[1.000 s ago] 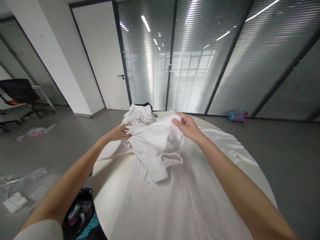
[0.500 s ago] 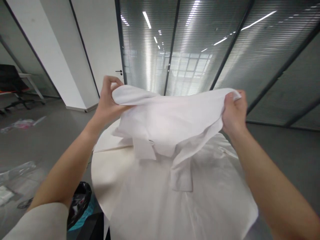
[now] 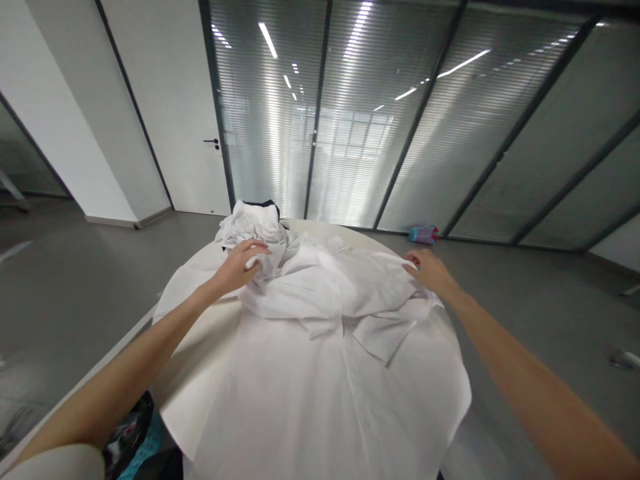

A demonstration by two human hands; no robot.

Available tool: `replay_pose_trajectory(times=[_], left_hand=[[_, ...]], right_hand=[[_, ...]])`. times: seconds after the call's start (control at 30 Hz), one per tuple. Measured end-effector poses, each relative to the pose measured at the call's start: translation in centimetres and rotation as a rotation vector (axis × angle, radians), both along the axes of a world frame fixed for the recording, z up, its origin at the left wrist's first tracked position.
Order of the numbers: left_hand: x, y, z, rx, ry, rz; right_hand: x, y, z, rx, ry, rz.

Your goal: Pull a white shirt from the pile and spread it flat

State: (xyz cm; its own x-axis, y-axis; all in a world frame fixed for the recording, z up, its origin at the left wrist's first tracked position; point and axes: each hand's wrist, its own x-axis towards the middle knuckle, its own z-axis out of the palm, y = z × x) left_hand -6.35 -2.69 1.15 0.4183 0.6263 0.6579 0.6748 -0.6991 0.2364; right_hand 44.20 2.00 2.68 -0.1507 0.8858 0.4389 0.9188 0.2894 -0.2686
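A white shirt (image 3: 330,293) lies bunched across the far half of a round white table (image 3: 200,387), on top of a second white garment (image 3: 320,407) spread flat over the near half and hanging over the front edge.

The left hand (image 3: 240,265) sits at the shirt's left end. Its fingers (image 3: 257,248) are curled and pinched on a fold of the cloth, closed on it. The right hand (image 3: 429,270) rests at the shirt's right end, at the table's far right edge. Its fingers press down on the hem; whether they grip the fabric or merely lie on it cannot be told, as the fingertips are partly hidden by the cloth.

The two hands are well apart, with the shirt stretched loosely between them. A cuff or sleeve end (image 3: 383,337) of the shirt lies toward the near right.

Behind the left hand, a heap (image 3: 253,227) of crumpled white clothes sits at the table's far edge, touching the shirt, with something dark showing behind it.

On the grey floor beyond the table, by the glass partition, lies a blue bottle (image 3: 423,234). A dark bag (image 3: 127,437) shows below the table's left edge. A white door (image 3: 175,113) stands at the back left.
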Motion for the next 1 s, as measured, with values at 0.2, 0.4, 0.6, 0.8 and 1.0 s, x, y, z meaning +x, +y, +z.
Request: replay_pose_trajectory(times=[0.2,0.4,0.6,0.8,1.0], left_hand=[[5.7,-7.5,-1.4,-0.019,0.32,-0.434],[9.6,-6.9,-5.2,-0.158,0.415,-0.278],[9.1,-4.1,-2.7,-0.12,0.039,-0.177],[7.2,-6.1,2.5,-0.068,-0.335,-0.004],[6.8,-9.0,2.1,-0.456,-0.454,-0.178]], right_hand=[[-6.3,-4.7,-0.5,-0.576,0.07,0.492],[-9.9,-5.0,-3.9,-0.429,-0.078,0.566],[-9.4,-3.8,-1.2,-0.271,0.171,0.454],[-7.7,-2.8,2.7,-0.285,0.142,0.318],[-11.9,-4.2,5.8,-0.252,0.122,0.584]])
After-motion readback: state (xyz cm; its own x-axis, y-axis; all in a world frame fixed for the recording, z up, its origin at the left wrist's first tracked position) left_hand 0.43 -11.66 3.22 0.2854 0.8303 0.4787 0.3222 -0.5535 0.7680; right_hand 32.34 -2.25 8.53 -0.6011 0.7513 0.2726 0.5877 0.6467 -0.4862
